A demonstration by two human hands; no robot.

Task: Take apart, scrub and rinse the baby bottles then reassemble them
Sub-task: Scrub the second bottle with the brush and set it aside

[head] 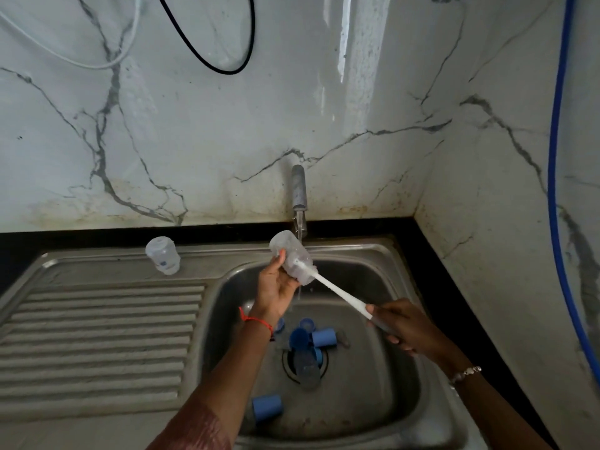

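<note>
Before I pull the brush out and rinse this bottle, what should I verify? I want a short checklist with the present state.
1. Left hand grips the bottle: ok.
2. Right hand holds the brush handle: ok.
3. Brush head is inside the bottle: ok.
4. Tap runs: ok, thin stream.
5. Bottle inside is clean: cannot tell.
6. Drain is free: not ok, blue caps lie on it.

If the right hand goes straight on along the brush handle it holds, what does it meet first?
Most likely the rim of the clear plastic baby bottle, held tilted by the left hand: the white long-handled brush in the right hand enters it. Depth is hard to judge from one view.
</note>
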